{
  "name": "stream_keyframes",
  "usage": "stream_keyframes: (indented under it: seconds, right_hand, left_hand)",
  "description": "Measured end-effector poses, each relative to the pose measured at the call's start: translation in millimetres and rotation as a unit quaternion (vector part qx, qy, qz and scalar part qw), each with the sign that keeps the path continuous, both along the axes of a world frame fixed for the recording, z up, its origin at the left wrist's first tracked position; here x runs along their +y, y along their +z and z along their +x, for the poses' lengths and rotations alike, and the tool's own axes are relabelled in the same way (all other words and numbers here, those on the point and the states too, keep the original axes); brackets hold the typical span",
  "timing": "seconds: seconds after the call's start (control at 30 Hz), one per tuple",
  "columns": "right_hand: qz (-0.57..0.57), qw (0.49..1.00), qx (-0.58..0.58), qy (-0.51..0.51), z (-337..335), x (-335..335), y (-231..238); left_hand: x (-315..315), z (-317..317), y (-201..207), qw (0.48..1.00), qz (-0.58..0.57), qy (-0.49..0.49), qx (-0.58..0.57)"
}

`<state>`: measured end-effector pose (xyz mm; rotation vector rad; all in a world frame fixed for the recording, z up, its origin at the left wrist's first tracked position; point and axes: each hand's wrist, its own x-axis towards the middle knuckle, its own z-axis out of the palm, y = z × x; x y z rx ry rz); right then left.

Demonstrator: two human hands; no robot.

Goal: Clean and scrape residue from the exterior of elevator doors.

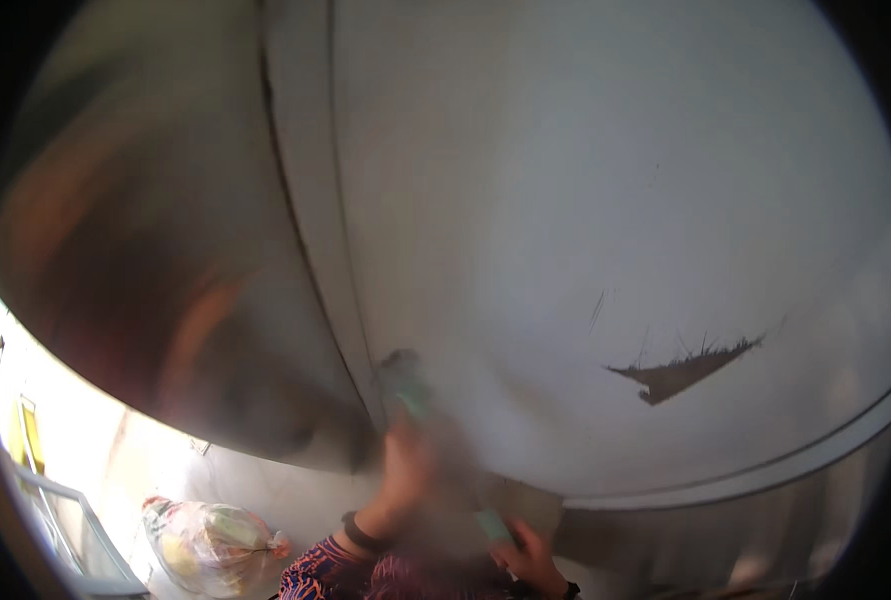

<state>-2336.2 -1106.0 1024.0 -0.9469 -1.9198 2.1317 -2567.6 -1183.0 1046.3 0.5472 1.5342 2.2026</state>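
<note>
My left hand is raised against a large white panel, close to its left seam. Its fingers are closed around a blurred green thing with a dark end; motion smears its exact kind. Lower and to the right, my right hand is closed on a pale green, flat-looking piece, partly covered by the fingers. A dark band circles each wrist. Haze or blur hides part of the space between the two hands.
A glossy curved panel with brownish reflections stands at the left. The white panel has a jagged brown torn patch. A clear bag of mixed things lies lower left, near a light-framed pane. A pale rail borders the panel below.
</note>
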Motion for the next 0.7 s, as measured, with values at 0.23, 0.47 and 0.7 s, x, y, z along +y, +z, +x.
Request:
stream_keyframes:
  seconds: [0.23,0.47,0.7]
  right_hand:
    - [0.164,0.985,-0.036,0.035,-3.9,-31.2,-10.9]
    - [0.036,0.998,0.009,-0.048,7.4,-71.2,16.0]
    - [0.007,0.996,0.046,-0.082,11.6,-94.8,3.7]
  left_hand:
    - [-10.6,-12.3,-4.4,0.996,-0.087,-0.022,0.006]
    - [-21.7,-1.1,-6.3,0.994,-0.025,-0.092,-0.056]
    - [6.0,9.5,16.5,0.939,0.04,-0.25,-0.231]
